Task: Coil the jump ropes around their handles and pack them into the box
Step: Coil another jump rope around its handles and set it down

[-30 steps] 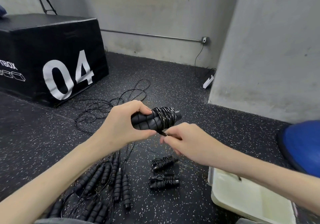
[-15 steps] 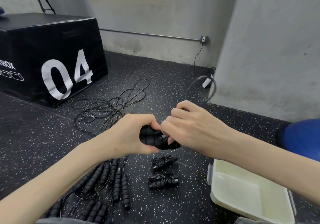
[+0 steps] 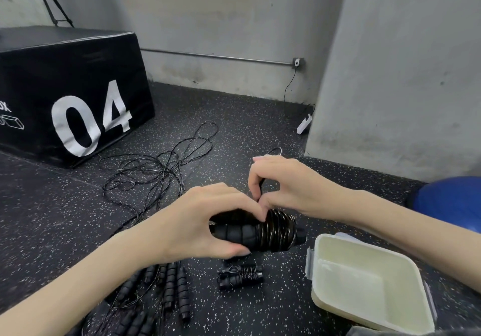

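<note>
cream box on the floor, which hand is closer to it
Right. The right hand pinches the cord above the box, up and to its left; the left hand, gripping the jump rope handles, sits farther left.

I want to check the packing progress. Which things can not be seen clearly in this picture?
Head view only:
- Rope end: hidden inside the right hand, so I cannot tell if it is tucked.
- Handles: partly covered by the left hand.
- Box: near corner cut off by the bottom edge.
- Uncoiled ropes: count unclear, cut off by the bottom edge.
</note>
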